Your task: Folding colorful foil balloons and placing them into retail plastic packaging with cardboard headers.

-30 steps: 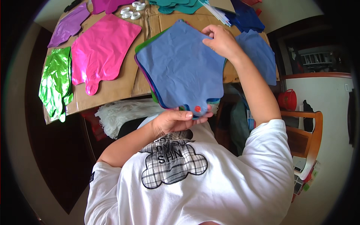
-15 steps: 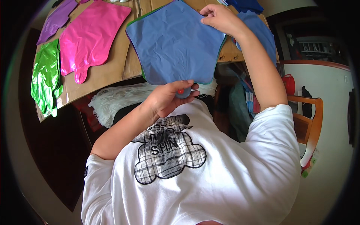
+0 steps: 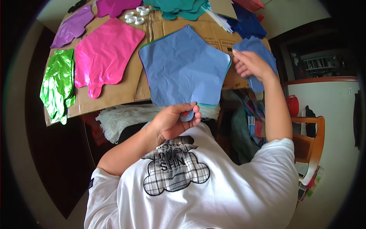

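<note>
A stack of flat, star-shaped foil balloons (image 3: 185,66) lies on the cardboard at the table's near edge, blue on top with green and purple edges peeking out beneath. Its round tail, with a red spot on it, is pinched between the thumb and fingers of my left hand (image 3: 177,120). My right hand (image 3: 251,65) hovers just right of the star's right point, not touching it. Its fingers are curled in with the thumb against them, and nothing shows in them. Under and beyond that hand lies a pile of blue foil balloons (image 3: 257,47).
Flat pink (image 3: 108,53), green (image 3: 57,82), purple (image 3: 72,26) and teal (image 3: 179,5) balloons lie around on cardboard. Several white ribbon rolls (image 3: 134,17), white sticks (image 3: 219,19) and dark blue balloons (image 3: 248,24) sit farther back. A wooden chair (image 3: 310,145) stands right.
My right hand has let go of the star's upper right edge and moved right and nearer. My left hand keeps its pinch on the tail. The view has tilted to show more of the table.
</note>
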